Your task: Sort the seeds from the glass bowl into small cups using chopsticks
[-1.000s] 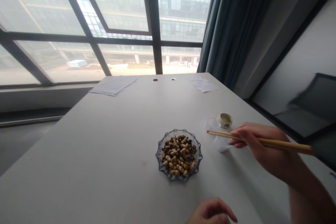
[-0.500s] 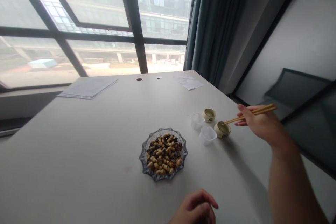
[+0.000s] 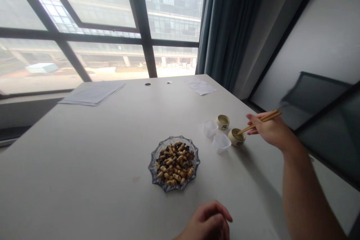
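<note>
My right hand is closed round a pair of wooden chopsticks. Their tips reach down into the nearer small cream cup, which has dark lettering; whether anything lies inside it I cannot make out. A matching cup stands just behind. Beside the cups are two clear plastic tubs, one farther and one nearer. My left hand rests at the table's near side, fingers curled in, with nothing visible in them. Ahead of it sits a scalloped glass bowl heaped with peanuts in shells and dark pieces.
A stack of white paper lies at the far left of the white table. Another thin sheet is at the back right. Two round cable holes sit near the far edge, with windows and a dark curtain beyond.
The view has shifted slightly. My right hand has moved a little left with the chopsticks, whose tips stay in the nearer cup. The left hand has barely moved.
</note>
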A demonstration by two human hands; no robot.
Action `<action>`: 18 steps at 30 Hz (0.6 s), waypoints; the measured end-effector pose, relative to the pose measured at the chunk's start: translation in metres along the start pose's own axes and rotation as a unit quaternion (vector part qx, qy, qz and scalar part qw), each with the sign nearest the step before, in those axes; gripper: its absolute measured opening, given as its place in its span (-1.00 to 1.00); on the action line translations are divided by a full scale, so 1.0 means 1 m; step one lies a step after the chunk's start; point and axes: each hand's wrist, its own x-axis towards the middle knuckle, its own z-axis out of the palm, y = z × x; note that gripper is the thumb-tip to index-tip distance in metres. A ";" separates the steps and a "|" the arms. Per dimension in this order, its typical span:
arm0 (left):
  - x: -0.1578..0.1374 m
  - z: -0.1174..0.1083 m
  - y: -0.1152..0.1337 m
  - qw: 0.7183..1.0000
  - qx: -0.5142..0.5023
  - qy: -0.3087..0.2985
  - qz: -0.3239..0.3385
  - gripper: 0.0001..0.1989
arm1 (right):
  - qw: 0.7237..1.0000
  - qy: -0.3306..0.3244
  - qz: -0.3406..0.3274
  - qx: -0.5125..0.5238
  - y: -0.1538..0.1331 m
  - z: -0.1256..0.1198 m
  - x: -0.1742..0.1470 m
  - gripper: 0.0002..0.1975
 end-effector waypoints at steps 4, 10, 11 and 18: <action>0.000 0.000 0.000 1.000 -0.002 -0.005 0.002 -0.39 | 0.999 -0.027 -0.015 -0.034 0.005 0.009 0.006 -0.70; -0.003 0.002 0.000 1.000 -0.006 -0.007 0.003 -0.40 | 0.999 -0.002 -0.033 -0.019 0.013 0.011 0.013 -0.70; -0.003 0.003 0.000 1.000 -0.006 -0.006 0.002 -0.41 | 0.999 -0.001 -0.033 -0.018 0.013 0.010 0.013 -0.70; -0.001 0.003 0.001 1.000 0.001 -0.002 0.001 -0.40 | 0.999 -0.013 -0.047 -0.024 0.012 0.010 0.012 -0.65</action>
